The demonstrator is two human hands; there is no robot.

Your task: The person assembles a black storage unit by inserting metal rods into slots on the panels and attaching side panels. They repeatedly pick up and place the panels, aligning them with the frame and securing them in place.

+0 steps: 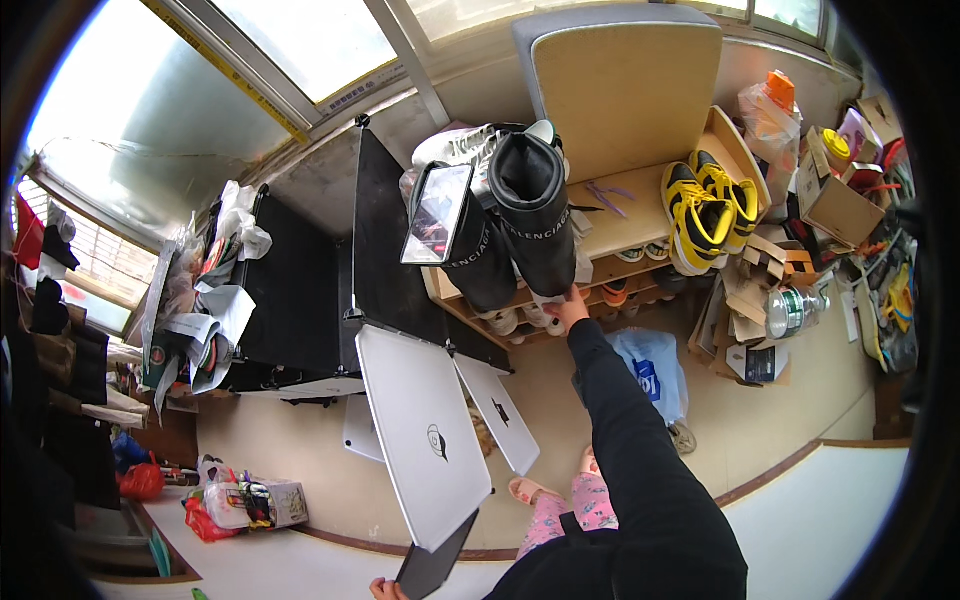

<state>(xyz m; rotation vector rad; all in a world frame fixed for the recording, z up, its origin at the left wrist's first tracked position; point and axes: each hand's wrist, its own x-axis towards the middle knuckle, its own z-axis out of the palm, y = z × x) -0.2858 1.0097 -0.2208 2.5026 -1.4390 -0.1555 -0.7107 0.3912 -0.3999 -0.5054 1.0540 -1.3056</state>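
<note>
My right hand (568, 308), reaching forward, is closed at the bottom of a tall black boot (535, 215); some of its fingers are hidden. That boot stands at the front edge of a wooden shoe cabinet (590, 245). To its left is a matching black boot (485, 270), with a phone (438, 215) with a lit screen propped against it. Only the fingers of my left hand (386, 589) show at the lower edge, closed on the corner of a dark grey panel (440, 553). This panel adjoins an open white door (425, 430) with a small cartoon figure.
Yellow-and-black sneakers (700, 215) sit on the cabinet's right end, beneath a raised padded lid (625, 90). A blue-white plastic bag (650, 370) lies near my right arm. Cardboard boxes (745, 300) crowd the right. Another white door (497, 412) hangs open from the black storage unit (295, 290).
</note>
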